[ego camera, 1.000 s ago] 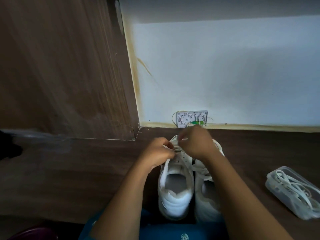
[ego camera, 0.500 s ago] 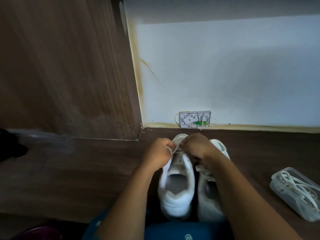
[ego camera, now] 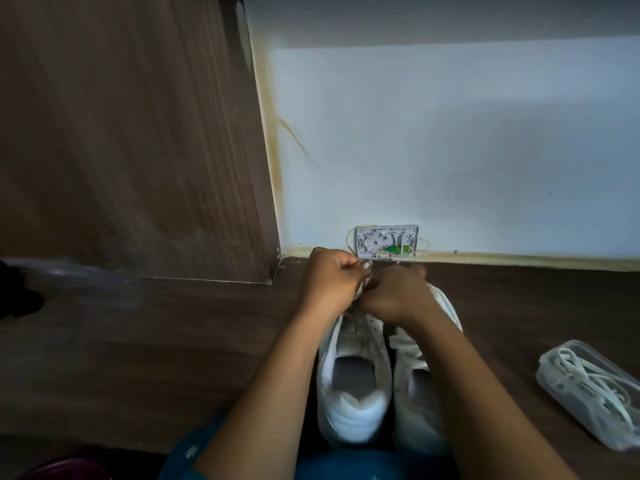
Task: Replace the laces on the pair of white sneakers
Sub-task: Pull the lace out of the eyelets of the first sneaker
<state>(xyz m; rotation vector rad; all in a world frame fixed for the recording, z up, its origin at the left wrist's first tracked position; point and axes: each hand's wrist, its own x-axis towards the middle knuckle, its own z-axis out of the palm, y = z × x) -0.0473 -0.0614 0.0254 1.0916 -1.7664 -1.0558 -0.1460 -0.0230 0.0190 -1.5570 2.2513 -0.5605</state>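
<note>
Head view: a left sneaker [ego camera: 353, 379] and right sneaker [ego camera: 417, 396], both white, stand together at 6 o'clock. Over the left one's toe end, the left hand [ego camera: 330, 282] pinches a white lace [ego camera: 361, 292]. The right hand [ego camera: 398, 296] curls beside it, its grip too blurred to tell. A clear box of laces [ego camera: 588, 393] lies at 4 o'clock.

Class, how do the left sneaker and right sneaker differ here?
The left hand and right hand hold a lace on the left sneaker; the right sneaker lies under a forearm. The left sneaker's opening shows fully; the right sneaker's is partly hidden. Both are white, side by side.
</note>
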